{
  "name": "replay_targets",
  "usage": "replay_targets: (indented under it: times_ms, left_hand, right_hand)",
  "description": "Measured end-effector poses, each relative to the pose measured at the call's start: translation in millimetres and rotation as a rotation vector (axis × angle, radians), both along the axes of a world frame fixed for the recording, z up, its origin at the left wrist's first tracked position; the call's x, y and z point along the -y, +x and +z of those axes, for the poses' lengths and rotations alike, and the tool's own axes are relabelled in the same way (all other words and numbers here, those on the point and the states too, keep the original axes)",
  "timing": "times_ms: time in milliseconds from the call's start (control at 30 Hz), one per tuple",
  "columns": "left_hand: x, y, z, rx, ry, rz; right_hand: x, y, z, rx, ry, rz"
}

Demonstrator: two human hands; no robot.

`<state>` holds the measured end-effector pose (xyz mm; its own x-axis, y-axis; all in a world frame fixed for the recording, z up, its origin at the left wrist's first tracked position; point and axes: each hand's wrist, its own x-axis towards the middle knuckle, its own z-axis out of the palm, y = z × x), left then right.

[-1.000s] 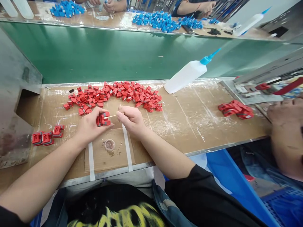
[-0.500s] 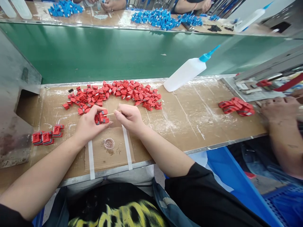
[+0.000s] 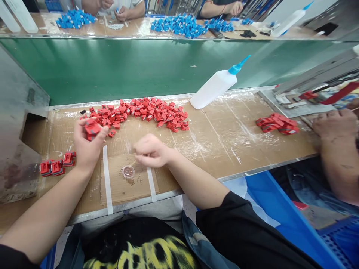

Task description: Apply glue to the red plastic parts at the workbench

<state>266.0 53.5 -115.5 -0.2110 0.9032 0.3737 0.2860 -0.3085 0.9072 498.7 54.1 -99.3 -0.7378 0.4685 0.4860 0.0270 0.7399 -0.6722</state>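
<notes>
While the left hand (image 3: pixel 87 150) holds a red block (image 3: pixel 92 127) between thumb and curled fingers over the left part of the worktop (image 3: pixel 207 149), the right hand (image 3: pixel 153 151) pinches a thin, blurred stick (image 3: pixel 133 163) slanting towards a small cup (image 3: pixel 128 172) near the front edge; whether they touch, I cannot tell. Small red pieces (image 3: pixel 143 108) lie heaped along the back edge; three similar blocks (image 3: pixel 57 167) sit near the left end.

Dish (image 3: pixel 128 177): on cardboard (image 3: pixel 117 195) — before the heap (image 3: pixel 146 110)
Bottle (image 3: pixel 211 89): right of the heap
Three blocks (image 3: pixel 57 167): left of cardboard
Block cluster (image 3: pixel 277 123): right of the bottle
</notes>
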Motion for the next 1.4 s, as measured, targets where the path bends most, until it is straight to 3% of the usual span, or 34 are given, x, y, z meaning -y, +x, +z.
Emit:
replay_targets:
  times_ms: [67,133,200,333,400,567,700,867,967,1200,1400]
  left_hand:
    - [-7,-5,-2.8,0.133,0.123,0.108]
    - [-11,-6,-5.9,0.169,0.161,0.146]
    - [-12,-5,-8.4,0.11,0.128,0.157]
    - [-9,-2,-9.1,0.012,0.09,0.163]
    - [-7,-3,-7.9,0.025,0.092,0.151]
    - [-4,-9,-8.2,0.07,0.075,0.133]
    - [0,-10,-10.1,0.053,-0.002,0.042]
    - [3,-6,-8.9,-0.027,-0.03,-0.083]
    - [5,-4,-6.6,-0.055,-0.058,-0.113]
    - [9,0,-2.2,-0.107,-0.043,-0.081]
    - [7,3,-3.9,-0.114,-0.106,-0.117]
  right_hand:
    - [1,-1,-1.3,0.163,0.017,0.191]
    - [-1,-1,-5.7,0.268,0.044,0.206]
    - [-6,-3,-12.0,0.29,0.062,0.101]
    - [-19,-21,-20.3,0.304,0.134,-0.401]
    - [-25,-38,-19.2,0.425,0.186,-0.546]
    - [-38,-75,-10.8,0.752,0.167,-0.506]
    - [-38,-73,-13.0,0.806,0.12,-0.569]
    - [-30,-56,-24.8,0.739,0.138,-0.545]
    - [-32,-47,-27.7,0.641,0.046,-0.507]
    - [-40,-25,-31.7,0.025,-0.308,-0.595]
    - [-34,-28,-32.1,-0.203,-0.401,-0.63]
